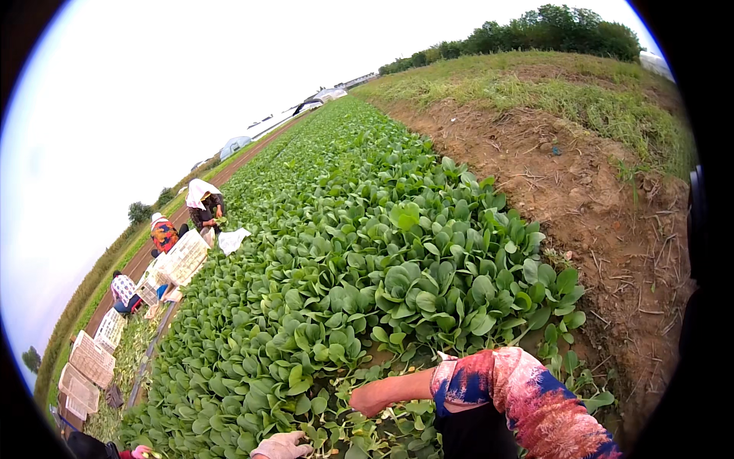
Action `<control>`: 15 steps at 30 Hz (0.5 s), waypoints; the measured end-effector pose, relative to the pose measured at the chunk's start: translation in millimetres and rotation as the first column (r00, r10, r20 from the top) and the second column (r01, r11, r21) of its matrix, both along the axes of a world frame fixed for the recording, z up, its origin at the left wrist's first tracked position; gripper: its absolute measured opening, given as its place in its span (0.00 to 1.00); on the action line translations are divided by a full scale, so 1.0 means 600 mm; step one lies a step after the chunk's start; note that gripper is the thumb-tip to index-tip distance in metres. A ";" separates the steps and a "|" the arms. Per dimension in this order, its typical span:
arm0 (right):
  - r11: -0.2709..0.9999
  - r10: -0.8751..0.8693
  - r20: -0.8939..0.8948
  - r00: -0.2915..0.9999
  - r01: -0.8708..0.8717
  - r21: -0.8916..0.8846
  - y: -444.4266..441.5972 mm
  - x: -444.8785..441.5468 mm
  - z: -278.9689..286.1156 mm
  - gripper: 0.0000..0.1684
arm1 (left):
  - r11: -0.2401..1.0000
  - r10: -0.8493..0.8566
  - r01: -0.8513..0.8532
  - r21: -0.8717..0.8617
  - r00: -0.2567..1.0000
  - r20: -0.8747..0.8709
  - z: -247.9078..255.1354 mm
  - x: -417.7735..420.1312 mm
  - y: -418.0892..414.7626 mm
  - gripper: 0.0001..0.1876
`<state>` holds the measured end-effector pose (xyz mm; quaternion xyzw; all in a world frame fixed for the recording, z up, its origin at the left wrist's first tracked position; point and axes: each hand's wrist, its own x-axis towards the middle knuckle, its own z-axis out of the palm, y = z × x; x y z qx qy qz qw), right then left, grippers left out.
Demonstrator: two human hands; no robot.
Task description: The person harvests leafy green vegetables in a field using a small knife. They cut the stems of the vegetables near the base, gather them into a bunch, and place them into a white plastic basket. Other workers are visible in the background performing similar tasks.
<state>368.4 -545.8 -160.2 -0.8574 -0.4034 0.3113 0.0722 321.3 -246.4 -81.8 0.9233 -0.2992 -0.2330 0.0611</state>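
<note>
My right hand (370, 400) is bare and reaches down, its fingers curled, among low leafy greens at the near end of the bed. A sliver of something grey shows beside its fingers, too small to name; what the hand holds is hidden. My left hand (282, 446), in a pale glove, is at the bottom edge of the view with fingers apart, nearest to the outer leaves. Between and beyond my hands stand dense leafy green plants (401, 287), much like bok choy. Loose leaves and cut stems (367, 427) lie on the soil around my right hand.
A bare soil bank (596, 229) borders the bed on the right. Along the left, several plastic crates (92, 358) stand near co-workers, one under a white head cloth (200, 192). A white bag (232, 241) rests by the plants. A pink-gloved hand (143, 452) shows at bottom left.
</note>
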 end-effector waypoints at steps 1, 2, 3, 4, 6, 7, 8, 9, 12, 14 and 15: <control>0.964 -0.230 -0.112 0.967 0.243 0.113 -0.020 -0.018 0.024 0.08 | 0.990 -0.122 0.123 -0.062 0.992 0.026 0.009 0.011 0.008 0.25; 0.960 -0.254 -0.104 0.962 0.264 0.096 -0.033 -0.011 0.016 0.09 | 0.998 0.069 -0.069 0.012 0.998 0.009 0.000 0.021 -0.006 0.20; 0.954 -0.282 -0.101 0.954 0.290 0.076 -0.049 -0.008 0.008 0.12 | 0.964 0.253 -0.252 0.086 0.967 0.000 0.006 0.024 -0.037 0.16; 0.954 -0.279 -0.068 0.958 0.284 0.097 -0.057 -0.008 0.027 0.12 | 0.998 -0.069 0.069 0.003 0.988 0.139 -0.052 0.058 0.049 0.16; 0.947 -0.306 -0.036 0.951 0.308 0.091 -0.104 -0.017 0.055 0.13 | 0.989 -0.097 0.113 -0.095 0.983 0.158 -0.029 0.047 0.015 0.17; 0.944 -0.317 -0.026 0.948 0.318 0.084 -0.114 -0.012 0.058 0.13 | 0.984 -0.099 0.123 -0.130 0.979 0.176 -0.013 0.040 0.007 0.17; 0.942 -0.327 -0.016 0.945 0.328 0.078 -0.123 -0.004 0.057 0.13 | 0.988 -0.069 0.090 -0.126 0.984 0.162 -0.013 0.041 0.004 0.17; 0.937 -0.343 -0.006 0.939 0.343 0.064 -0.135 -0.002 0.059 0.13 | 0.984 -0.066 0.089 -0.156 0.986 0.151 -0.010 0.040 -0.001 0.16; 0.920 -0.377 0.053 0.925 0.368 0.137 -0.134 0.018 0.055 0.14 | 0.988 -0.123 0.132 -0.083 0.987 0.105 -0.046 0.077 0.052 0.17; 0.928 -0.369 0.080 0.926 0.362 0.094 -0.149 0.017 0.040 0.14 | 0.965 -0.181 0.197 -0.173 0.978 0.106 -0.013 0.044 0.045 0.23; 0.920 -0.385 0.058 0.921 0.378 0.103 -0.153 0.017 0.032 0.14 | 0.914 -0.189 0.232 -0.333 0.970 0.155 0.001 0.025 0.053 0.25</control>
